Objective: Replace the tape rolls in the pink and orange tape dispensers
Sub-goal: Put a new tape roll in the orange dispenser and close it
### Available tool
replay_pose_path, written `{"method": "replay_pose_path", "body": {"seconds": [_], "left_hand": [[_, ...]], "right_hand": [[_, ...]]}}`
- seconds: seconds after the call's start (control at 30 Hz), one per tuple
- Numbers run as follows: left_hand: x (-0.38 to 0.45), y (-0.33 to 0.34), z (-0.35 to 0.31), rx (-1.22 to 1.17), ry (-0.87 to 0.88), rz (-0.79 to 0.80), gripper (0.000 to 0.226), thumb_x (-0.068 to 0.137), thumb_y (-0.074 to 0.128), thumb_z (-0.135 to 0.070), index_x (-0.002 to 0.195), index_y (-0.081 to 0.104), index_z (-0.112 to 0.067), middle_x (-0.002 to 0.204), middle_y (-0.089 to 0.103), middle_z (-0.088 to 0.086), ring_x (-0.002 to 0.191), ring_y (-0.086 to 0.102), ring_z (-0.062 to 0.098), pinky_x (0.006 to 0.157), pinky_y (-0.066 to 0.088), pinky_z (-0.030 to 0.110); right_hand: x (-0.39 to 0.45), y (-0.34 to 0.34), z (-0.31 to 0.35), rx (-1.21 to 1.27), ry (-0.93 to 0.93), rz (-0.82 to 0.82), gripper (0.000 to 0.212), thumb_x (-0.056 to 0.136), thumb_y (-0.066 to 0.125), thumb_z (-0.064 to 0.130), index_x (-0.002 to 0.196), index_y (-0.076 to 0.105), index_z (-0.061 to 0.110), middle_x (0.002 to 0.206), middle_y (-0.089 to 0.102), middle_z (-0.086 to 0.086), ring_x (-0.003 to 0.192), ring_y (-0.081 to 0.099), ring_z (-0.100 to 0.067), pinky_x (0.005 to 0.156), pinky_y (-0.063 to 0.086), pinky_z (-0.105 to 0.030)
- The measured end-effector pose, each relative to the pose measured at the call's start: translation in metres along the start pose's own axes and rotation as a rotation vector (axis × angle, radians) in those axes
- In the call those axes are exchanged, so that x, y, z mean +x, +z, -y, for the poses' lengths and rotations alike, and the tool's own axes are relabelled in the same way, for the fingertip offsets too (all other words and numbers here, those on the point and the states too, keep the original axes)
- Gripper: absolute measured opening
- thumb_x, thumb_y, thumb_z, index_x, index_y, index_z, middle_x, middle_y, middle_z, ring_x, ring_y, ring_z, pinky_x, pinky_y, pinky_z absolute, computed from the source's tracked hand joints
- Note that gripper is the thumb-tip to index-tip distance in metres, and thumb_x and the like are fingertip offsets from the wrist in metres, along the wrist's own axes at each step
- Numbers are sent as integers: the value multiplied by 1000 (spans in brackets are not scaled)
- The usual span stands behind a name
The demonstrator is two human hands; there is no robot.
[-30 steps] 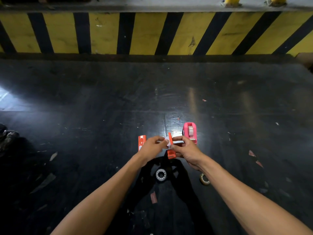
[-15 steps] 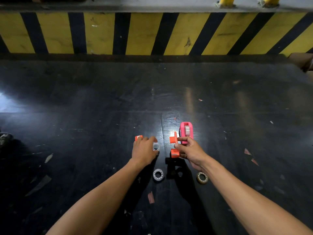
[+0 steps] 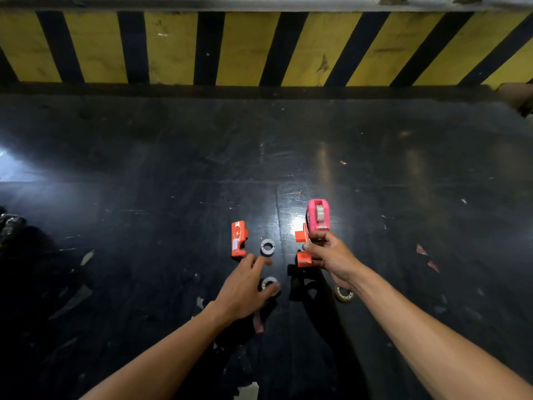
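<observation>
The pink tape dispenser (image 3: 317, 215) stands upright on the dark floor with a tape roll in it. My right hand (image 3: 331, 256) grips one orange dispenser half (image 3: 302, 249) just in front of it. The other orange half (image 3: 238, 238) lies flat to the left. A grey empty core (image 3: 267, 247) lies between the two halves. My left hand (image 3: 245, 287) hovers with spread fingers over a tape roll (image 3: 269, 284), thumb touching it. A yellowish tape roll (image 3: 343, 293) lies partly behind my right wrist.
A yellow-and-black striped curb (image 3: 259, 47) runs along the far side. Scraps of paper and tape litter the floor (image 3: 144, 168), such as a pale scrap (image 3: 86, 256) at left and red bits (image 3: 421, 250) at right. A crumpled dark object (image 3: 8, 223) sits at the left edge.
My left hand set the grey core down beside the flat orange half and drew back toward the tape roll nearer me. My right hand kept hold of the orange half.
</observation>
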State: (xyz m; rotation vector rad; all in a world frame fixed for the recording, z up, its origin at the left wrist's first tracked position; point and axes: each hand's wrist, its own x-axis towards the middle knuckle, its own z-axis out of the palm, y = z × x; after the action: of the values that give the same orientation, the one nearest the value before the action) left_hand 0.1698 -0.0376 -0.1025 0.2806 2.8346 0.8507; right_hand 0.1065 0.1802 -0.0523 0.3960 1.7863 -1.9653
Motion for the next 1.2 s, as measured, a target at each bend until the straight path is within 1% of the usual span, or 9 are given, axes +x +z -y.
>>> {"method": "replay_pose_path", "body": {"seconds": [0.13, 0.33, 0.4, 0.47, 0.53, 0.63, 0.77, 1.03, 1.2], "left_hand": [[-14, 17, 8, -38, -107, 59, 76, 69, 73, -63, 129, 44, -27, 122, 47, -6, 117, 49, 16, 97, 48, 38], [-10, 25, 2, -84, -155, -29, 44, 77, 73, -40, 112, 56, -20, 113, 55, 0, 108, 54, 23, 93, 47, 39], [-7, 20, 2, -144, -125, 2, 39, 79, 71, -30, 116, 60, -20, 114, 58, 0, 110, 56, 22, 96, 46, 31], [-3, 10, 0, -168, -91, 57, 44, 80, 71, -25, 123, 62, -19, 117, 63, 1, 110, 60, 20, 95, 46, 25], [1, -4, -4, -193, -76, 118, 55, 78, 71, -26, 131, 58, -19, 121, 67, 1, 111, 63, 18, 96, 48, 26], [2, -25, -14, -313, -108, 168, 62, 76, 78, -29, 130, 49, -20, 111, 69, -3, 100, 66, 12, 92, 53, 31], [1, -47, -25, -419, -134, 134, 55, 72, 86, -35, 114, 54, -20, 106, 67, -7, 99, 64, 2, 79, 49, 9], [-6, -47, -24, -770, -273, 159, 41, 78, 83, -18, 114, 63, -17, 108, 72, 6, 101, 71, 18, 91, 58, 32], [-5, -43, -23, -800, -286, 114, 37, 79, 82, -14, 109, 62, -14, 106, 72, 7, 102, 71, 22, 92, 59, 35]], "right_hand": [[-6, 3, -4, -2, 27, 12, 36, 87, 64, -2, 119, 50, 2, 101, 63, -21, 71, 66, -21, 52, 55, -23], [-15, 6, -23, -207, 12, 90, 31, 85, 65, -3, 112, 53, 8, 88, 64, -7, 60, 64, -5, 47, 47, -14], [-17, 5, -29, -330, -39, 139, 34, 84, 67, -2, 111, 54, 14, 91, 63, -6, 71, 62, -8, 57, 50, -16], [-20, 4, -31, -427, -98, 201, 42, 82, 70, 3, 116, 56, 24, 103, 64, -8, 87, 62, -14, 75, 54, -24], [-24, 4, -29, -476, -132, 242, 51, 79, 72, 11, 122, 56, 35, 111, 65, -7, 97, 62, -17, 87, 53, -33], [-30, 7, -24, -507, -179, 297, 57, 78, 72, 16, 126, 55, 41, 116, 65, 1, 106, 63, -24, 93, 53, -38], [-36, 11, -19, -449, -180, 330, 59, 81, 72, 9, 131, 54, 35, 115, 66, -7, 104, 64, -22, 93, 54, -36], [-38, 10, -19, -316, -153, 352, 60, 78, 73, 6, 126, 59, 38, 107, 70, -9, 97, 65, -19, 94, 54, -40], [-39, 10, -17, -276, -109, 363, 59, 81, 70, 0, 124, 58, 38, 106, 70, -11, 94, 66, -18, 83, 56, -27]]}}
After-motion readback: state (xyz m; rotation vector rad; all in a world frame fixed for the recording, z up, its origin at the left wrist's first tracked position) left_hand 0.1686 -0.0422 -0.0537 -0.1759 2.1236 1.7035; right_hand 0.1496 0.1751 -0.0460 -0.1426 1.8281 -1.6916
